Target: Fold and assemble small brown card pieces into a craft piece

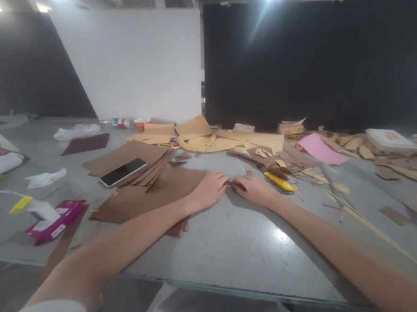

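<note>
My left hand and right hand curl close together, though I cannot tell whether either pinches anything. The brown sheets lie at my left hand's nine o'clock; low, relaxed wrists should best steady small finger movements.

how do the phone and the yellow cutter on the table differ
The phone has a dark face with a pale edge, while the yellow cutter is mostly bright yellow. The phone is a broad rectangle; the cutter is narrow and long. The phone lies on brown sheets to the left, whereas the cutter lies near scraps beyond the right hand. Both lie flat, and neither is held.
</note>
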Action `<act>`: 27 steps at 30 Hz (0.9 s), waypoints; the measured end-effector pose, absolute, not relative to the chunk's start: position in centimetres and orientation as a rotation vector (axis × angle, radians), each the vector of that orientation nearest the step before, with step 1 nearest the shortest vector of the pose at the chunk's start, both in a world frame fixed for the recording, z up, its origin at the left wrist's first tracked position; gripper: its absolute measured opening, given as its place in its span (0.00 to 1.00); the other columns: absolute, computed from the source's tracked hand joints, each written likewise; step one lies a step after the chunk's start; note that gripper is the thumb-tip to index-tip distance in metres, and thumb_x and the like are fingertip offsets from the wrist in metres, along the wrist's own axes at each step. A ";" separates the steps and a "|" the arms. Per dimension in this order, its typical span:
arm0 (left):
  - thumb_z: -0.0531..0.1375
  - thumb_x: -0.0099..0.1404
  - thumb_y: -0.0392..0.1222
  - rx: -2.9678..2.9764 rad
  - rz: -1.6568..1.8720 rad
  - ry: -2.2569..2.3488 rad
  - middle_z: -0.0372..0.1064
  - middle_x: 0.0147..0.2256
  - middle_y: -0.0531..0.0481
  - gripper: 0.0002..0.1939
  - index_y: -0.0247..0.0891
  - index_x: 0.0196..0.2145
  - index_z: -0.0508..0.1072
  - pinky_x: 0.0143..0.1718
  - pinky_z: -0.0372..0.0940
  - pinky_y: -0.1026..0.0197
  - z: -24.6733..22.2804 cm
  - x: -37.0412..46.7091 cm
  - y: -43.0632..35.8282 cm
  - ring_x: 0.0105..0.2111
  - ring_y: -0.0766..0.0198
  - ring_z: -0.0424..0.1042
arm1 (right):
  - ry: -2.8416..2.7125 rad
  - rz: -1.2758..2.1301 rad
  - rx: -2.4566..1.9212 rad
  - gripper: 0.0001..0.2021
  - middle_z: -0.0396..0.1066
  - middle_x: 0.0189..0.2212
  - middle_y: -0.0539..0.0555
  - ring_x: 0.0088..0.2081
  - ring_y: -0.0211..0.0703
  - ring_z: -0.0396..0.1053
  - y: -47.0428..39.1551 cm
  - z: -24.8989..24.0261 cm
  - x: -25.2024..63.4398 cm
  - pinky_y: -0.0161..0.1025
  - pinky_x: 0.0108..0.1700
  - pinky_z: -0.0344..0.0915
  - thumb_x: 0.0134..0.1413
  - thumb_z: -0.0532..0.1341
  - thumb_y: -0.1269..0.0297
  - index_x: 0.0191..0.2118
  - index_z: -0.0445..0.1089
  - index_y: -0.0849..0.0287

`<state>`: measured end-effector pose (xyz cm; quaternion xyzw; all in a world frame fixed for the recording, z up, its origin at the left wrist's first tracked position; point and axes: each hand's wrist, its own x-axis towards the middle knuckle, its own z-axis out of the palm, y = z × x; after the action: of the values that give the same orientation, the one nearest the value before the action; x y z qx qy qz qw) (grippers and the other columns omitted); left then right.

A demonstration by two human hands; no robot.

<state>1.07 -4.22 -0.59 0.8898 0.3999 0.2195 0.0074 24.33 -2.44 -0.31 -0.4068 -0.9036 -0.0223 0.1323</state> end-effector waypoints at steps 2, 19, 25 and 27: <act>0.53 0.78 0.33 2.777 0.698 1.267 0.74 0.47 0.41 0.10 0.37 0.46 0.75 0.59 0.68 0.47 -0.7 1.0 -4.1 0.54 0.49 0.70 | -2.577 -0.079 -1.225 0.14 0.79 0.33 0.58 0.32 0.46 0.72 -2.4 -0.4 24.3 0.38 0.34 0.51 0.75 0.56 0.57 0.49 0.77 0.58; 0.53 0.73 0.29 2.696 0.702 1.137 0.78 0.58 0.41 0.23 0.37 0.59 0.77 0.68 0.66 0.46 -1.5 0.9 -3.5 0.61 0.53 0.74 | -2.464 -0.036 -1.296 0.18 0.79 0.37 0.57 0.34 0.46 0.75 -1.1 -1.6 24.9 0.38 0.36 0.57 0.74 0.58 0.52 0.48 0.82 0.55; 0.52 0.73 0.30 2.708 0.677 1.144 0.76 0.61 0.41 0.23 0.36 0.60 0.78 0.70 0.63 0.45 -2.0 0.9 -3.2 0.64 0.53 0.73 | -2.478 0.039 -1.214 0.17 0.79 0.32 0.55 0.33 0.46 0.74 -1.9 -0.9 24.7 0.37 0.34 0.55 0.73 0.59 0.52 0.52 0.81 0.54; 0.53 0.73 0.31 2.711 0.673 1.143 0.76 0.62 0.40 0.23 0.36 0.61 0.77 0.71 0.63 0.45 -2.1 0.8 -3.1 0.64 0.53 0.73 | -2.501 0.041 -1.178 0.17 0.79 0.31 0.55 0.33 0.46 0.73 -2.0 -0.7 24.7 0.37 0.34 0.55 0.73 0.59 0.53 0.52 0.81 0.55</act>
<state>0.85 -3.12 -2.08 0.8965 0.3780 0.2225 0.0618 24.73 -2.02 -0.73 -0.4185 -0.8885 0.0146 0.1875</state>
